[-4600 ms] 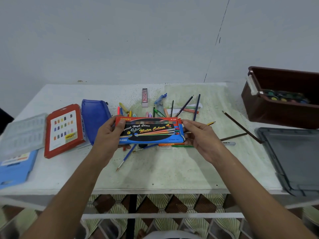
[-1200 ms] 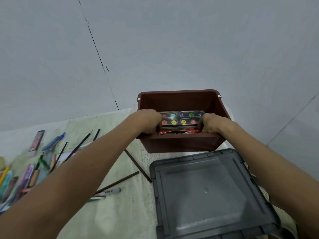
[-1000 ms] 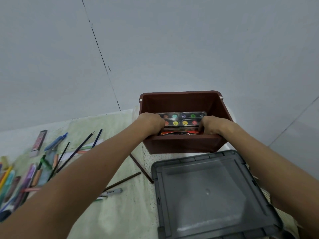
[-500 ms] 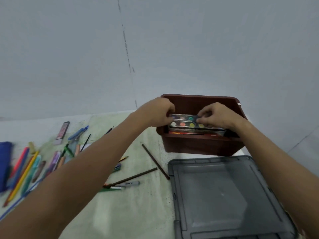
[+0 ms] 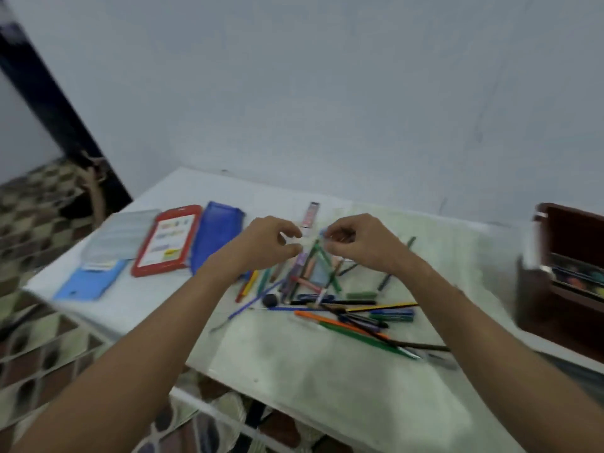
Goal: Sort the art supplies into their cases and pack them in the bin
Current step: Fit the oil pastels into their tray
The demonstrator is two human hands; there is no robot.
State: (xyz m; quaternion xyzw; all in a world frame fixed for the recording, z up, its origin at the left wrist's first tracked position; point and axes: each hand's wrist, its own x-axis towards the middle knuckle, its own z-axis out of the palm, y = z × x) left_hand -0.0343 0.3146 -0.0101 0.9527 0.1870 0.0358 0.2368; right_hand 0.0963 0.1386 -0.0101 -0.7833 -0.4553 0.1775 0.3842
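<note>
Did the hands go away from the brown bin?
Yes. Both were inside the brown bin before. Now the left hand and right hand hang over the pile of pens, well left of it.

1. Even, soft indoor light, moderately bright, source not visible
2. No glare, only faint shadows under the pencils (image 5: 330, 302) on the table (image 5: 327, 371)
3. Heavy motion blur across the whole frame, worst at the bin (image 5: 562, 276) on the right and the floor on the left
4. Wide-angle bending at the edges; the forearms look stretched
</note>
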